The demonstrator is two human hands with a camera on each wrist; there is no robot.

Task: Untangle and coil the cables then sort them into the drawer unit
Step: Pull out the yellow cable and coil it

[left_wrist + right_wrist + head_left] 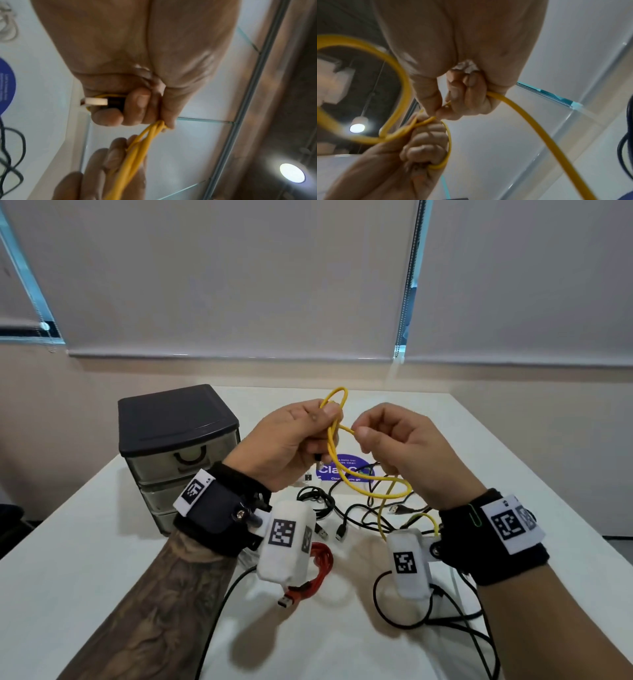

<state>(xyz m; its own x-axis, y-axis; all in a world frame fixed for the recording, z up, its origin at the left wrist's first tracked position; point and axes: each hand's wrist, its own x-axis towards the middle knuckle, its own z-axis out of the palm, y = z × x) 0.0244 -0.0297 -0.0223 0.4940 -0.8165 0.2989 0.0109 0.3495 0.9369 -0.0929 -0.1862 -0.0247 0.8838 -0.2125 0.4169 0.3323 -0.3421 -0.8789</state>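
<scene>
Coiling the yellow cable [334, 440] above the table's [102, 577] middle

Left hand [287, 440] grips the gathered loops and, apparently, a plug; right hand [404, 446] pinches the next strand. Next: lay another loop, feeding slack from the tangle.

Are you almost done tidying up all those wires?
Not nearly. The red cable looks coiled on the table. Both hands, left hand and right hand, are looping the yellow cable. The black cables lie tangled, and the drawer unit looks shut.
</scene>
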